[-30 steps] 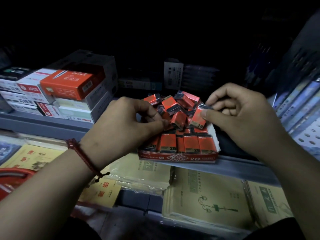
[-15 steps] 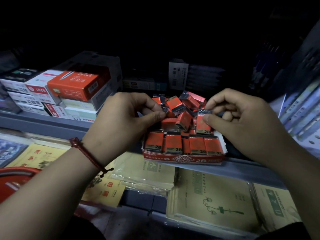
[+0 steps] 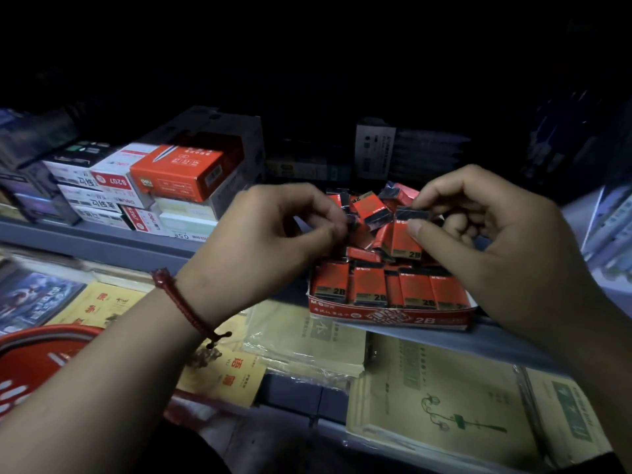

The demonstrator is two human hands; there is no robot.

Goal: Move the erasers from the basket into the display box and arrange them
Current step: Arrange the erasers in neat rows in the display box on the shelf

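Observation:
A red display box marked 2B sits on the grey shelf edge. A neat front row of red-and-black erasers stands in it, with a loose heap of erasers piled behind. My right hand pinches one upright eraser between thumb and forefinger above the heap. My left hand, with a red cord bracelet on the wrist, pinches another eraser at the heap's left side. The red basket shows at the lower left, partly hidden by my left forearm.
Stacked red, white and grey stationery boxes stand left of the display box on the same shelf. Yellow exercise books in plastic sleeves lie on the lower shelf. More booklets lean at the far right. The back of the shelf is dark.
Both hands have lifted slightly at the heap. The right hand still pinches its eraser, now more upright. The left fingers have closed on an eraser at the heap's left.

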